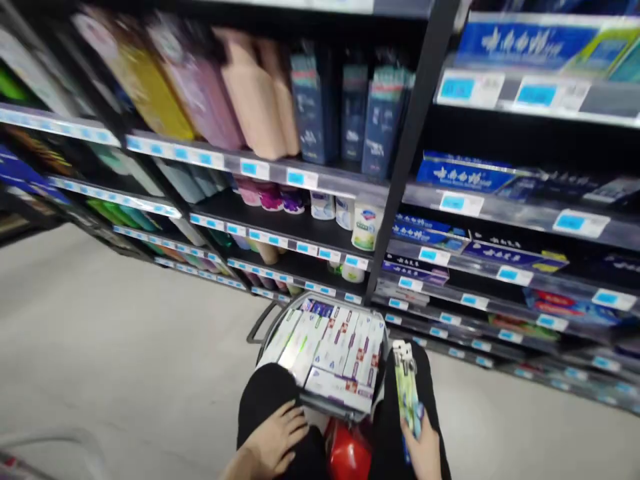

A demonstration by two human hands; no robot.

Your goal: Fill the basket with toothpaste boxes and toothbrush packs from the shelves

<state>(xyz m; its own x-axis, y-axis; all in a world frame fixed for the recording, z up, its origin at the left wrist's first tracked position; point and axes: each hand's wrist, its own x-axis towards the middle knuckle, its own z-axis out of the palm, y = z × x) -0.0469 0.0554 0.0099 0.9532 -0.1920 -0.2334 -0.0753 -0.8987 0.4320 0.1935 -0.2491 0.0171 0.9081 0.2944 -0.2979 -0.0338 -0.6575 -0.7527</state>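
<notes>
Your right hand (425,448) closed around lower end of green pack (407,390), pack upright, tilted slightly, above your right knee, just right of basket (260,321). Your left hand (277,437) flat, fingers spread, holding nothing, resting on left knee near basket's near edge. Basket full of white boxes (333,350), lying flat in rows. Red object (347,457) below basket, between knees. Shelves (300,177) ahead, bottles (367,223) and blue boxes (463,175) stocked.

One basket (260,325), one green toothbrush pack (407,393), two hands, one red object (347,455)
</notes>
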